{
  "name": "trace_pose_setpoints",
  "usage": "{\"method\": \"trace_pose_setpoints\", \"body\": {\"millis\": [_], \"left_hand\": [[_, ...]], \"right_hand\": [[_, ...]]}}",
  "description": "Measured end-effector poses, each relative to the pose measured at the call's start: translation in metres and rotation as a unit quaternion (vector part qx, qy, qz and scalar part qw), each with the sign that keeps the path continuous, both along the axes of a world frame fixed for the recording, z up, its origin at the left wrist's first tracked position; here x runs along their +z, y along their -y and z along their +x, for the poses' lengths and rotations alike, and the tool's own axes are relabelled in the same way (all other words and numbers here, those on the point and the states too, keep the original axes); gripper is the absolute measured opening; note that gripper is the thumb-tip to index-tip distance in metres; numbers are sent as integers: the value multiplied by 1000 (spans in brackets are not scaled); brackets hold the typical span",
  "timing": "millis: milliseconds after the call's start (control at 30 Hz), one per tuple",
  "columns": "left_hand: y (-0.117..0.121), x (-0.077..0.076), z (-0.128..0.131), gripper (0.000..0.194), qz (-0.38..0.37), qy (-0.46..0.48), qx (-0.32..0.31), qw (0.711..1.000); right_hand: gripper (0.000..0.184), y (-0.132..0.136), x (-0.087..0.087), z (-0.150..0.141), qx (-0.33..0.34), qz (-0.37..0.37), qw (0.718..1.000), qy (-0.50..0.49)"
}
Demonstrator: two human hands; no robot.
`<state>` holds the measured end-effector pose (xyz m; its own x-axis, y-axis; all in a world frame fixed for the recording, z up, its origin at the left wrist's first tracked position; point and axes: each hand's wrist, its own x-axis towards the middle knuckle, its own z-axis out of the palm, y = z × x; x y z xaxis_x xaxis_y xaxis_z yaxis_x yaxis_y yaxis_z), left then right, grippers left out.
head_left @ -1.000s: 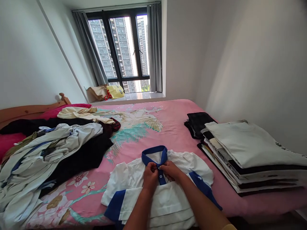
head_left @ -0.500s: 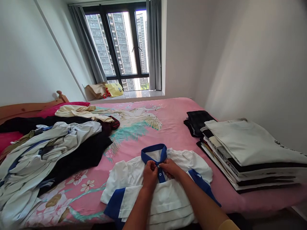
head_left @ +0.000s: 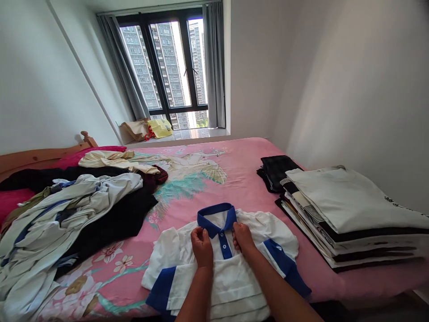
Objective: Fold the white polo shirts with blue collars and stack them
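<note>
A white polo shirt (head_left: pixel 234 273) with a blue collar, a blue button placket and blue cuffs lies face up on the bed's near edge. Its body is folded up in layers at the bottom, and the sleeves spread to both sides. My left hand (head_left: pixel 203 247) is closed, pinching the shirt just beside the collar's left side. On the opposite side, my right hand (head_left: pixel 243 237) has its fingers curled at the collar's right edge, gripping the cloth there. Two white buttons show on the placket between my hands.
A tangled heap of clothes (head_left: pixel 83 205) covers the bed's left side. To the right stands a tall stack of folded clothes (head_left: pixel 348 201), with folded black garments (head_left: pixel 276 172) behind it. Paper and yellow bags (head_left: pixel 160 128) rest on the windowsill.
My hands have moved apart from the top of the placket, left hand to the left and right hand slightly right, out to the collar's two sides. The placket is now uncovered.
</note>
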<state>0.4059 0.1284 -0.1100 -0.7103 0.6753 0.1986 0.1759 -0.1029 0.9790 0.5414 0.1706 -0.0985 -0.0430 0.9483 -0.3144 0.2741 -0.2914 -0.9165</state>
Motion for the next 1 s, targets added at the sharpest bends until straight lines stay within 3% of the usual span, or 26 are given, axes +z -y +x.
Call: {"method": "trace_pose_setpoints", "body": {"millis": [167, 367, 500, 600, 667, 833, 900, 1000], "left_hand": [[-4, -5, -6, 23, -16, 45, 8, 999], [-1, -3, -4, 19, -15, 57, 3, 998], [0, 1, -2, 18, -15, 46, 1, 999], [2, 2, -1, 18, -14, 36, -3, 999], [2, 2, -1, 19, -12, 29, -4, 999], [2, -1, -2, 19, -7, 23, -6, 1000], [1, -3, -2, 19, -5, 20, -8, 1000], [4, -3, 0, 18, 5, 5, -9, 1000]], "right_hand": [[21, 2, 5, 21, 52, 15, 987, 154], [21, -7, 25, 53, 21, 124, 951, 284], [26, -24, 51, 40, 14, 227, 936, 271], [21, -39, 64, 21, 76, 293, 904, 302], [17, -47, 66, 15, 117, 297, 886, 335], [10, -55, 47, 29, 148, 211, 882, 394], [7, -56, 43, 35, 148, 193, 881, 406], [16, -60, 47, 32, 122, 211, 876, 416]]}}
